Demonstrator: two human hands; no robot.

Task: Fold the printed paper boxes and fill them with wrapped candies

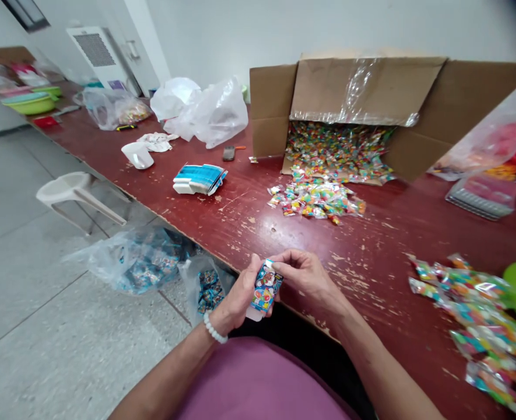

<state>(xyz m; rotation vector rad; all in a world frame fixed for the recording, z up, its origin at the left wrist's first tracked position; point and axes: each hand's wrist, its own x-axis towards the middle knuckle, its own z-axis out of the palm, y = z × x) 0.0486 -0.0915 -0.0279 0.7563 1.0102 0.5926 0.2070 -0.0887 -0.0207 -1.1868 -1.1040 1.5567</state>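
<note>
- In the head view, I see a little picture box (266, 286) held up in both hands, by the near edge of the red desk (223, 216).
- My left hand (239, 296) has it along its left side. Those fingers are closed around it, with the thumb near the top.
- My right hand (304, 271) comes in from the right. Its thumb and first finger are pinched together on the white flap (269, 265) at the top end.
- The long way of the box runs away from my tummy, with its top leaning a bit to the right. So the top end is the one right at my right fingers.
- The bottom end points back to me, and a white flap pokes out there too. My left hand is nearer to that end.
- The candy pile (323, 198) lies on the desk, past the box and off to the right, well apart from both hands.
- The stack of flat boxes (200, 178) is past my left hand, also well apart.
- I cannot tell if there is anything inside the box.
</note>
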